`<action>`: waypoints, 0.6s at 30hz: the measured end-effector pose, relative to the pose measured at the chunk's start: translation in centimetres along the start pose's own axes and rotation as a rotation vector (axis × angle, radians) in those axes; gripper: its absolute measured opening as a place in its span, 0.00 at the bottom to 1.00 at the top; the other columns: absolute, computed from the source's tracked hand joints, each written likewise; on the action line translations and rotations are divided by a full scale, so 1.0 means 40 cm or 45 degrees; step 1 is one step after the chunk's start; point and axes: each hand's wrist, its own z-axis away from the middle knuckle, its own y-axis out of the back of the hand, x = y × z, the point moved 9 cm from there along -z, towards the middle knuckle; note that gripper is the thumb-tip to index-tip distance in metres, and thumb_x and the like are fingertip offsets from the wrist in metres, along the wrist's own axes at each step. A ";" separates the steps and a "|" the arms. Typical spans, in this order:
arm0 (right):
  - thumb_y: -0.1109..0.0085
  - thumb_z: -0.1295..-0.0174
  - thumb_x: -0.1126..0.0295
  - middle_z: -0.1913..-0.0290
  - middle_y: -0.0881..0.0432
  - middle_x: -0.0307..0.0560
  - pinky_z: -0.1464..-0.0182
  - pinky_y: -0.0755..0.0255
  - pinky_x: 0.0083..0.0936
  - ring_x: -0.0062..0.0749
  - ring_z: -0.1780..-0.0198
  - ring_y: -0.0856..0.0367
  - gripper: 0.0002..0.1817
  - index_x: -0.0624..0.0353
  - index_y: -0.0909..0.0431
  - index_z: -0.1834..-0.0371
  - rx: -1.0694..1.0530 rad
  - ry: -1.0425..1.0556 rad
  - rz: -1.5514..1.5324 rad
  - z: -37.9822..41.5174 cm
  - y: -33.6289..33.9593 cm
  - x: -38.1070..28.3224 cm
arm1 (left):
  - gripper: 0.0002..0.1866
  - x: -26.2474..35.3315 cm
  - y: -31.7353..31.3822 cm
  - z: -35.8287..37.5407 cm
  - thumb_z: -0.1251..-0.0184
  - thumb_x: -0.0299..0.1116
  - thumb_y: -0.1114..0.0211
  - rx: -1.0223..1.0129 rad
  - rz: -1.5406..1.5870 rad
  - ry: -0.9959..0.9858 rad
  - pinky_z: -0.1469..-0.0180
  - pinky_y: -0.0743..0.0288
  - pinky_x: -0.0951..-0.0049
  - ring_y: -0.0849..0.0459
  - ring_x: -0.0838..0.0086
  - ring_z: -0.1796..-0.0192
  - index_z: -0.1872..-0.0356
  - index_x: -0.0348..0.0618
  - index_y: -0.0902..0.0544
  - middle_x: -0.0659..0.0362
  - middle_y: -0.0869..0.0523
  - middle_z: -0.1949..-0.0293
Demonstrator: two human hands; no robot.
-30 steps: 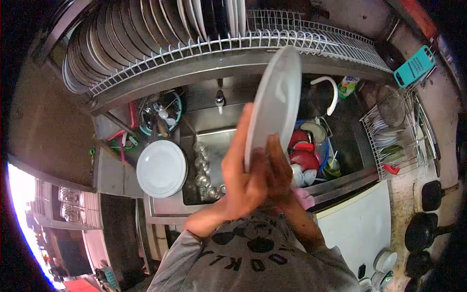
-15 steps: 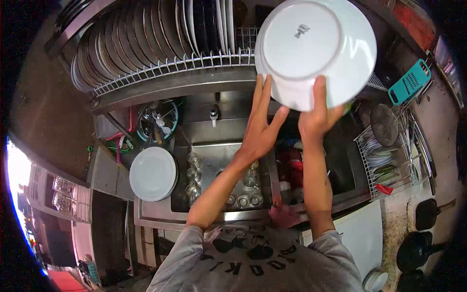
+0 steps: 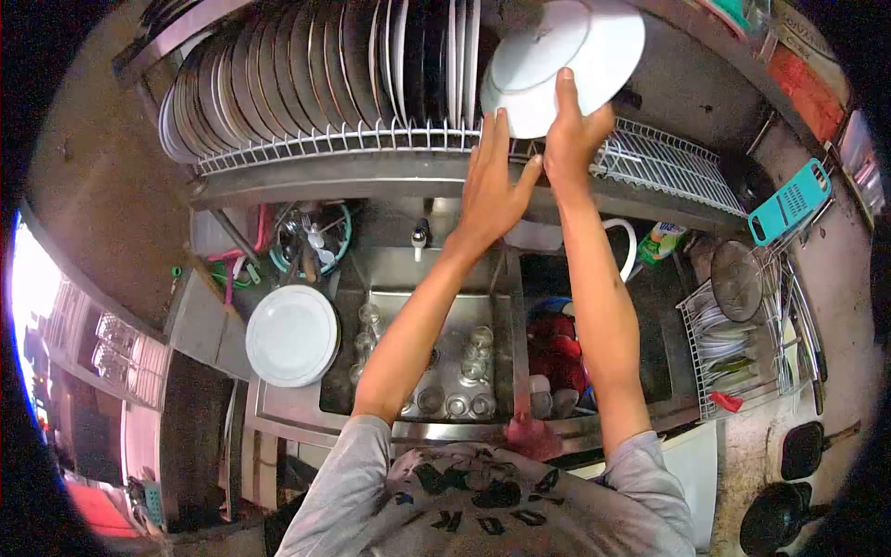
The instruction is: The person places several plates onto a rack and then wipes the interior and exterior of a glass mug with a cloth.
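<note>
A white plate (image 3: 608, 56) tilts at the upper rack, its underside with a dark mark facing me. My right hand (image 3: 577, 139) grips its lower right rim, thumb laid on the underside. Just left of that, my left hand (image 3: 497, 190) is open with fingers stretched upward and thumb apart, its fingertips at the plate's lower left edge. To the left of the plate, the wire dish rack (image 3: 371, 139) holds a long row of upright plates (image 3: 320, 70). Bare wire slots (image 3: 668, 167) of the rack show right of my hands.
Beneath my arms is a steel sink (image 3: 399, 278) with several glasses (image 3: 432, 399) and a tap (image 3: 419, 237). Stacked white plates (image 3: 292, 334) stand left, near a cutlery basket (image 3: 343, 246). Red items (image 3: 557, 339) lie in the right basin. A teal grater (image 3: 789, 202) hangs at right.
Both hands have moved up and away from me, carrying the plate to the rack beside the upright plates. The plate now tilts more, and the view has shifted slightly.
</note>
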 end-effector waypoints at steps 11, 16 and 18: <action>0.40 0.40 0.67 0.72 0.18 0.44 0.65 0.31 0.26 0.25 0.69 0.23 0.12 0.67 0.22 0.65 -0.226 0.003 0.296 -0.067 -0.101 0.160 | 0.39 -0.009 0.005 -0.002 0.40 0.36 0.34 0.000 -0.307 -0.219 0.29 0.46 0.58 0.40 0.50 0.28 0.32 0.29 0.41 0.39 0.37 0.32; 0.40 0.41 0.67 0.67 0.17 0.61 0.61 0.28 0.40 0.53 0.64 0.17 0.12 0.67 0.22 0.62 -0.378 -0.061 0.469 -0.072 -0.153 0.171 | 0.39 -0.017 -0.007 0.004 0.39 0.36 0.37 -0.030 -0.307 -0.243 0.29 0.50 0.49 0.46 0.51 0.26 0.30 0.30 0.45 0.40 0.42 0.29; 0.41 0.41 0.68 0.69 0.17 0.58 0.62 0.28 0.36 0.46 0.67 0.18 0.12 0.68 0.21 0.63 -0.375 -0.030 0.526 -0.069 -0.166 0.171 | 0.39 -0.017 -0.012 0.007 0.39 0.35 0.37 -0.029 -0.314 -0.243 0.29 0.49 0.49 0.46 0.50 0.26 0.30 0.29 0.45 0.39 0.42 0.29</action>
